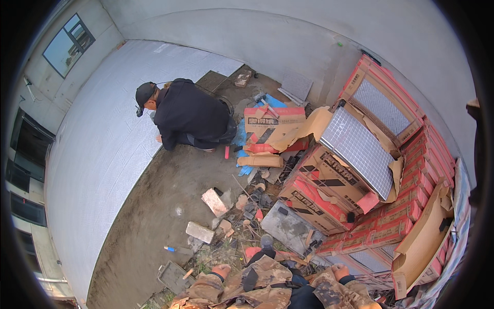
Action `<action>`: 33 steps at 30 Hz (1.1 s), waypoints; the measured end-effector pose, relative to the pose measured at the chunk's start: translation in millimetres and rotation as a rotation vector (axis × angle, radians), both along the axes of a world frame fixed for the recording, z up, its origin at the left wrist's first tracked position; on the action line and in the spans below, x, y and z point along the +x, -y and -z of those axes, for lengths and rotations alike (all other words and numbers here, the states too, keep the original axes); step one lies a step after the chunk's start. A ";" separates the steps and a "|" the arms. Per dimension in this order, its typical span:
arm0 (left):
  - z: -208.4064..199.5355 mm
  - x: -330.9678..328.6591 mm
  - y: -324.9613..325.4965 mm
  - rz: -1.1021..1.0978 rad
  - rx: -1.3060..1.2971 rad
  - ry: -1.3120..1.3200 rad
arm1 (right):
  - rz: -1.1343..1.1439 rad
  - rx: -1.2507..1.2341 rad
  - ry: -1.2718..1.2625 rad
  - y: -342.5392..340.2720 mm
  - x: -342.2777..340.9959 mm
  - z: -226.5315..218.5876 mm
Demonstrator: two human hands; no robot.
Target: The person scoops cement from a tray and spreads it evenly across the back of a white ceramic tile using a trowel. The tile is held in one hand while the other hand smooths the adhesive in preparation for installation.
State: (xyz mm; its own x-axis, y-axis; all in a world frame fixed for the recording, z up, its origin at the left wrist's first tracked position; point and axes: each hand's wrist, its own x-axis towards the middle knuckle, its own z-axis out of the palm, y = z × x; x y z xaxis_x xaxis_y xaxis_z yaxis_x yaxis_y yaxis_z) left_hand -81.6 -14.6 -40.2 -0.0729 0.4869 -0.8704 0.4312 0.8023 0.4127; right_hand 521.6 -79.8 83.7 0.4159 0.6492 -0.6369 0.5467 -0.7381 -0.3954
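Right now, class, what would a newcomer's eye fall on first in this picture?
First, the crouching co-worker in dark clothes, left of centre, at the edge of the pale tiled floor. Then the red-and-brown cartons stacked on the right, a gridded tile showing among them.

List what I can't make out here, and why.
All in the head view:
Left hand: too small to tell whether it grips anything.
Right hand: likewise.
Crouching co-worker: far arm mostly hidden by their body.
Closed red boxes: contents hidden by their sides.
Right camouflage sleeve: cut off by the lower edge.
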 end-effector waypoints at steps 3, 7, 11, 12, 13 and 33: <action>8.9 -8.0 2.9 0.020 -0.030 0.007 | 0.054 -0.026 -0.022 -12.6 -6.8 -7.8; 11.1 -15.1 -1.1 -0.100 -0.156 0.052 | 0.034 0.005 0.032 -19.6 -11.8 -16.6; -5.0 -17.4 -9.0 -0.295 -0.108 0.116 | -0.027 0.029 0.084 -27.5 -6.6 -20.5; -10.5 -17.5 -11.6 -0.383 -0.131 0.194 | -0.077 0.014 0.135 -30.5 -4.6 -21.3; -15.2 -14.8 -14.2 -0.347 -0.088 0.197 | 0.000 0.021 0.057 -34.5 -1.9 -22.6; -47.6 96.0 -101.7 -0.414 -0.211 0.207 | 0.236 0.035 -0.130 -96.9 121.1 20.9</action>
